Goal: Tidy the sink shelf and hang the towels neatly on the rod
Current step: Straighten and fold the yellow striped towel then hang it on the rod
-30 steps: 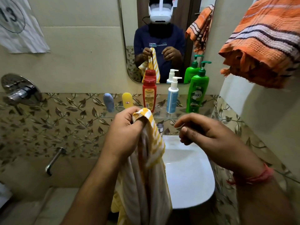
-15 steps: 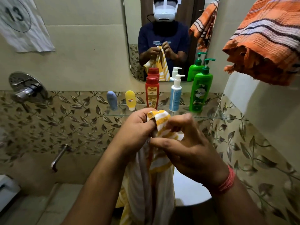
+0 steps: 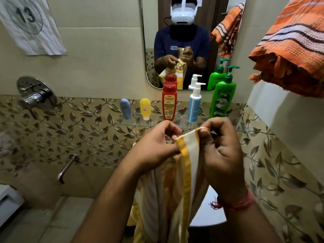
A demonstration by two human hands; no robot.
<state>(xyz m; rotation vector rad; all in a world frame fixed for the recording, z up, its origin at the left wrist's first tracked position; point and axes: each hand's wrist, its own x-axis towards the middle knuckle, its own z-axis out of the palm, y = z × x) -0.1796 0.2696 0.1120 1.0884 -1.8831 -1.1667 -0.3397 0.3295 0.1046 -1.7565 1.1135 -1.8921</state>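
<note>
Hands raised in front of the glass shelf [image 3: 157, 124], both pinching the top edge of the yellow-and-white striped towel [image 3: 182, 172]. Left hand [image 3: 156, 146] curled on the edge's left end, right hand [image 3: 221, 151] curled on its right end, a short span of hem stretched between the two grips. Rest of the towel hanging straight down below the grips, bunched in loose folds between the forearms and covering part of the white sink [image 3: 208, 211]. Red thread band [image 3: 235, 204] tied round the right wrist. Just beyond the grips, standing in a row on the shelf: blue tube [image 3: 125, 108] and yellow tube [image 3: 145, 109] on their caps to the far left, red bottle [image 3: 169, 102] straight ahead of the left grip, white-and-blue pump bottle [image 3: 194, 104] ahead of the gap between the grips, green pump bottle [image 3: 222, 97] ahead of the right grip. Mirror [image 3: 150, 41] above the shelf, reflecting the person, the bottles and both hands on the towel. Orange striped towel [image 3: 291, 50] up and to the right of the right grip, draped in a bunched heap, fringe hanging; whatever carries it hidden under the cloth. Chrome mixer valve [image 3: 36, 92] on the wall far left of the left grip, chrome spout [image 3: 67, 168] lower down, paper sheet marked 13 [image 3: 29, 23] high on the wall.
</note>
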